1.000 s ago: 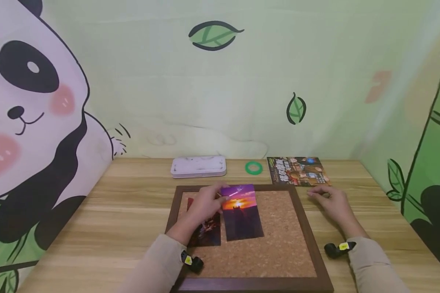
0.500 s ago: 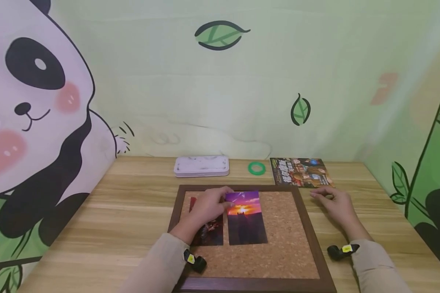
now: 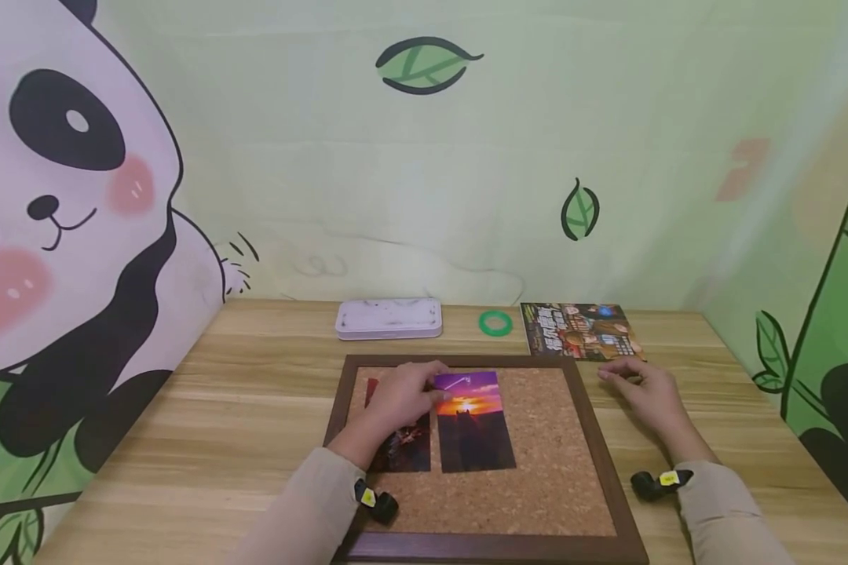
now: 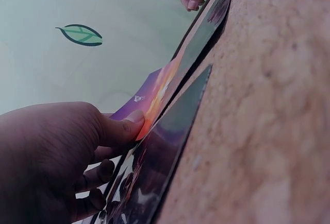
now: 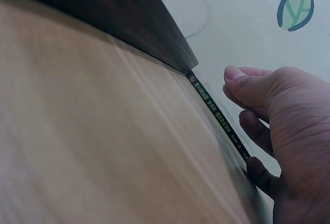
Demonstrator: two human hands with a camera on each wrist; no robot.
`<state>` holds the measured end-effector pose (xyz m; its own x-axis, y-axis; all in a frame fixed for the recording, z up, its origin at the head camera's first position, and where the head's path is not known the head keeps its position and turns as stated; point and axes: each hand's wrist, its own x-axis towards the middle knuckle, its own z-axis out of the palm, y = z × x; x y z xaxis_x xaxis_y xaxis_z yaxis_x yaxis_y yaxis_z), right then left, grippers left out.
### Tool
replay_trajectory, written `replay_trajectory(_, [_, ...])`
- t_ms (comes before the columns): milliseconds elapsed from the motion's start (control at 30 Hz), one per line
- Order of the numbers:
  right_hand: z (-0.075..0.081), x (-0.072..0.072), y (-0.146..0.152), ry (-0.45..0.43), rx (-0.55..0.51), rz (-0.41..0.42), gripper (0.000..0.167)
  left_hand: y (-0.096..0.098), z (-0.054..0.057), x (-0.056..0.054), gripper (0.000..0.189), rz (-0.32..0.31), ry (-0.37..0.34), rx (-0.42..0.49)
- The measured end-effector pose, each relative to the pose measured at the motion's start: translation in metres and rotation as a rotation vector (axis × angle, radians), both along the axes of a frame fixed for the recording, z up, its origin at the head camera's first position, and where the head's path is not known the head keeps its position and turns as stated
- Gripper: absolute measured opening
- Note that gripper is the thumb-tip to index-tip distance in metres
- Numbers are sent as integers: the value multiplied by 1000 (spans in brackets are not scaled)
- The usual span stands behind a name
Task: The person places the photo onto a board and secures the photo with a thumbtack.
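"Where's the sunset photo [image 3: 476, 428]?"
"Over the corkboard [image 3: 537, 502], near its far edge. The left hand [image 3: 404, 398] pinches the sunset photo's left side, near the top."
"Heavy?"
"Light and bendy, I think; smudges easily. Hold edges. The right hand [image 3: 643, 392] curls loosely, nothing showing."

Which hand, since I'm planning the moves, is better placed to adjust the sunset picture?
Probably the left hand: it pinches the sunset picture by its upper left edge. The right hand is right of the board, away from the picture.
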<state>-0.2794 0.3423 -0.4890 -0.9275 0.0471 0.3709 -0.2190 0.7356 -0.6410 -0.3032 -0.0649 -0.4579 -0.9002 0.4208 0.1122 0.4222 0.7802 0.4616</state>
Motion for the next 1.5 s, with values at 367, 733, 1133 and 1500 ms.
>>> replay_trajectory(367, [29, -1, -36, -7, -173, 60, 34, -5, 1, -3, 33, -24, 45, -36])
replay_trajectory(733, [127, 44, -127, 214, -325, 411, 10, 3, -1, -2, 34, -14, 86, -72])
replay_trajectory(1133, [85, -12, -179, -26, -414, 463, 20, 2, -1, -4, 35, -13, 92, -98])
replay_trajectory(1500, [27, -32, -174, -262, 2, 486, 4, -2, -4, -2, 33, -25, 95, -115])
